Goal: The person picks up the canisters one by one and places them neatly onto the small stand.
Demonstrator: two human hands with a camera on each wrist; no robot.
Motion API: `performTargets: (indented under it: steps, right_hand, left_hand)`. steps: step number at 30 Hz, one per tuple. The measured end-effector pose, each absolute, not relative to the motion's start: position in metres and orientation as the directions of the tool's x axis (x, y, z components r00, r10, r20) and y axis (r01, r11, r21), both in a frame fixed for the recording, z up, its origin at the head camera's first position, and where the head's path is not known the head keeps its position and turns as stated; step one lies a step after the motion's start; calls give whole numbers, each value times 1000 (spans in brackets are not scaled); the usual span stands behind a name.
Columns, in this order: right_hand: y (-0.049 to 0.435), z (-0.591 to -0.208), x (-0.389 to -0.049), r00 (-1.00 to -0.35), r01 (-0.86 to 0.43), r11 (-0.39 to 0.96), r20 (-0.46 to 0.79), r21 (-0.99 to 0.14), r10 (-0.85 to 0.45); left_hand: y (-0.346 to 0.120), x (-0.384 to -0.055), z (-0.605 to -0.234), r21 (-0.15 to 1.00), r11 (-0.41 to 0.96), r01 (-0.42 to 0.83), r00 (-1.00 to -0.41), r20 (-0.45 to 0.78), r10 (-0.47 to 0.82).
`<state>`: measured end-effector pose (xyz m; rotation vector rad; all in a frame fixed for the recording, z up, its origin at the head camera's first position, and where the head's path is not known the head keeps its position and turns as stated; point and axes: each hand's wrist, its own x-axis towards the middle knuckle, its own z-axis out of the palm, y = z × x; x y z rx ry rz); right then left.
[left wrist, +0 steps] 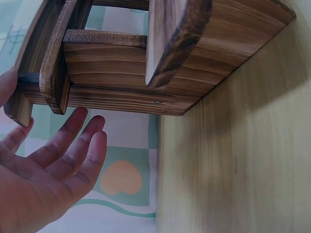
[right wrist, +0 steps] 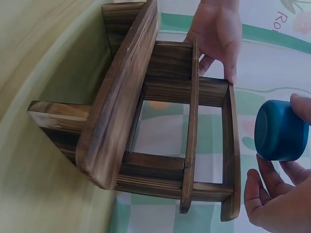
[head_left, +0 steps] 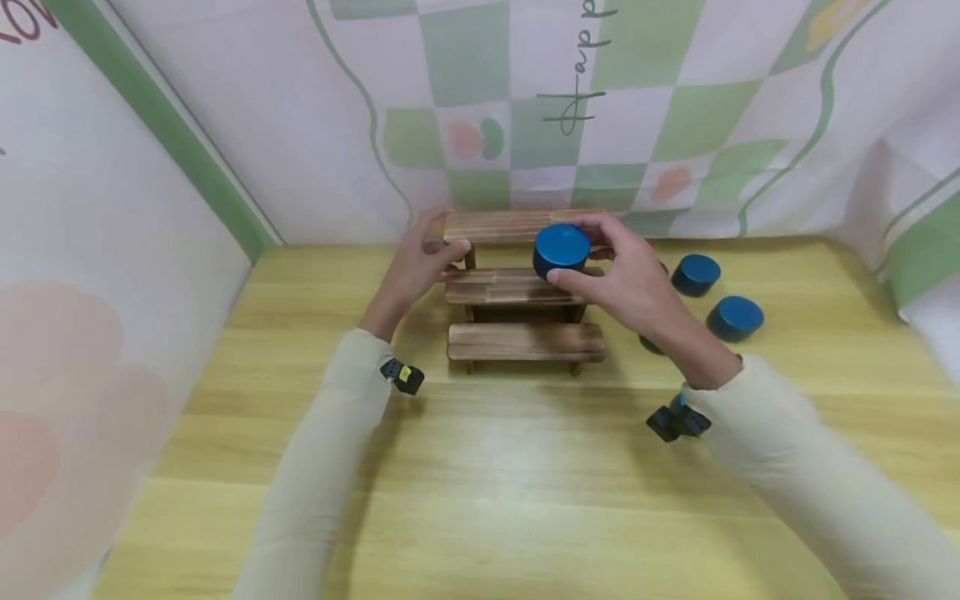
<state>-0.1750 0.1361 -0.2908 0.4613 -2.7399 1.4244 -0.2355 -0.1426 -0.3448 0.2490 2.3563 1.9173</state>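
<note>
A three-tier stepped wooden rack stands against the back curtain. At its left end my left hand pinches the end of the top board between thumb and forefinger. The other fingers reach out behind the rack, loosely spread. My right hand holds a round blue tin by its sides, thumb at the front and fingers at the back. From the right wrist the tin shows apart from the rack, close to its top tier.
Two more blue tins stand on the wooden table right of the rack. Another dark round shape is mostly hidden under my right forearm. A checked curtain hangs behind, and a pale panel borders the left side.
</note>
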Motion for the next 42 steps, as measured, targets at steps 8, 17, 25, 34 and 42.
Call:
performTargets:
  steps: [8,17,25,34,42]
  right_hand:
    - [122,-290,-189,-947,-299,549,171,-781,-273]
    - [101,-287,-211,-933,-332,519,195,-787,-301]
    - [85,-286,-225,-926,-333,510,174,-793,-334]
    - [75,-284,-233,-931,-311,513,148,-800,-335]
    - [71,-281,-239,-927,-320,516,151,-794,-343]
  left_hand:
    - [-144,-234,-345,979,190,66,-983,32,178]
    - [-146,-234,-346,977,205,57,-985,21,173]
    - [-148,-233,-346,973,221,64,-986,27,166]
    - [-147,-231,-349,976,209,69,-987,35,159]
    - [-140,-236,-352,977,205,62,-986,28,163]
